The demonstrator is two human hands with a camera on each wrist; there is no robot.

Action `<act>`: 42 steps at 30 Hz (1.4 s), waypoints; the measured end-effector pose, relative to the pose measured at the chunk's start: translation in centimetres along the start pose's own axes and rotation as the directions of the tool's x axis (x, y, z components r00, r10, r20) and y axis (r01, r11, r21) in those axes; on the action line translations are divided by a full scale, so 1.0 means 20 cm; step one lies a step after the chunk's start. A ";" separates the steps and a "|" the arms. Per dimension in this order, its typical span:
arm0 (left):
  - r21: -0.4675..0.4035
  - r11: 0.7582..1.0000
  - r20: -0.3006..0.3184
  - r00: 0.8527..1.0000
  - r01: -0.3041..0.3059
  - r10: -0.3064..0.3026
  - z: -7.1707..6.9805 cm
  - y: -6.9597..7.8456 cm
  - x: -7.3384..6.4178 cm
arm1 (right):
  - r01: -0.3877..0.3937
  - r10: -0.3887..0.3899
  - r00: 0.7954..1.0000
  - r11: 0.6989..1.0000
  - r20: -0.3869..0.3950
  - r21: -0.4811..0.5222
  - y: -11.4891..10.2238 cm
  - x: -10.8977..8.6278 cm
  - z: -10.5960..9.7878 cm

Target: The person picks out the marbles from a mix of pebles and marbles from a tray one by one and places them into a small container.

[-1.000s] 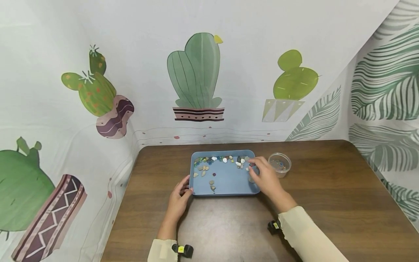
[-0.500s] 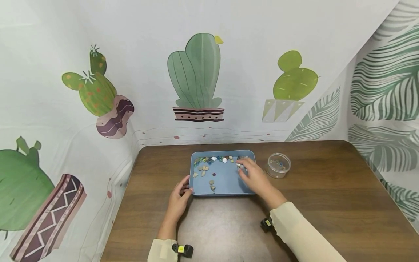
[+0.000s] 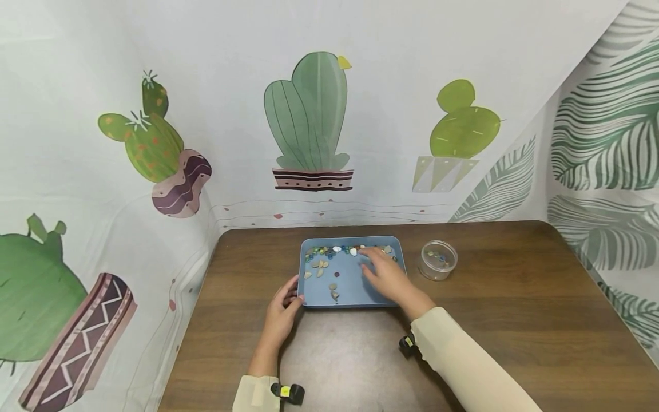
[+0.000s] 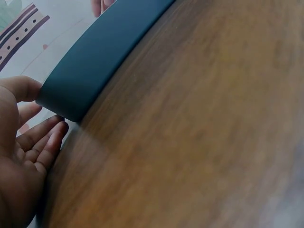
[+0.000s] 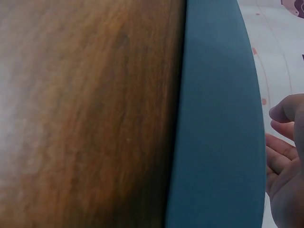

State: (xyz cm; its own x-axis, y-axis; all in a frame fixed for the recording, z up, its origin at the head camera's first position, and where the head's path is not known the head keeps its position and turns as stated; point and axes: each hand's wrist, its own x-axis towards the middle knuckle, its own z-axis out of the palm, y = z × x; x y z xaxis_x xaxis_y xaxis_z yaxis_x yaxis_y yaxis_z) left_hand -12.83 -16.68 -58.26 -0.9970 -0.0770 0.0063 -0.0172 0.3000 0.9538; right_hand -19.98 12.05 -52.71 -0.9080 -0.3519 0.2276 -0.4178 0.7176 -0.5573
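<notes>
A shallow blue tray [image 3: 355,292] lies on the table with small stones and glass beads in it. At its near left corner my left hand [image 3: 280,316] holds on, thumb on the rim and fingers against the outside wall; the left wrist view shows this thumb [image 4: 23,88] at the corner. My right hand [image 3: 387,277] reaches over the tray's right half, index finger and thumb apart. Its fingertips are right beside a white stone [image 3: 353,252] in the back row. Stones behind that hand are partly hidden. In the right wrist view the tray wall [image 5: 218,118] covers the fingertips' surroundings.
A round clear tub [image 3: 439,261] with a few small colourful pieces stands right of the tray. Green and blue beads [image 3: 329,253] line the tray's back left. Tan stones [image 3: 320,265] lie at its left, and a dark red bead [image 3: 337,274] near the middle.
My right hand has moved left across the tray, from its right end near the tub to the white stone in the back row. The left hand stays at the corner.
</notes>
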 end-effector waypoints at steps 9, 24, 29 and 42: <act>0.010 0.999 0.002 1.000 0.031 -0.031 0.00 -0.01 0.00 | 0.025 -0.025 1.000 0.999 0.016 -0.044 -0.01 0.07 0.03; 0.014 0.999 0.002 0.999 0.033 -0.033 -0.01 0.00 0.00 | -0.024 0.033 0.994 0.997 0.105 -0.080 -0.02 0.16 0.06; 0.010 0.999 0.002 1.000 0.031 -0.031 0.00 0.00 0.00 | -0.038 0.052 0.991 0.993 0.124 -0.111 -0.03 0.18 0.07; -0.001 1.000 0.005 1.000 0.016 -0.016 0.00 0.00 0.01 | -0.045 0.068 0.988 0.985 0.139 -0.167 -0.05 0.21 0.11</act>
State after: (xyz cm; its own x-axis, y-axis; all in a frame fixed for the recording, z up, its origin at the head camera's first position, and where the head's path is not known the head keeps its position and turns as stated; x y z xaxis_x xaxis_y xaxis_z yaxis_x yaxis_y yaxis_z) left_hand -12.93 -16.76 -58.18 -0.9970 -0.0769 -0.0106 -0.0331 0.2981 0.9540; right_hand -23.35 8.53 -52.90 -0.9210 -0.3821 0.0756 -0.3763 0.8228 -0.4259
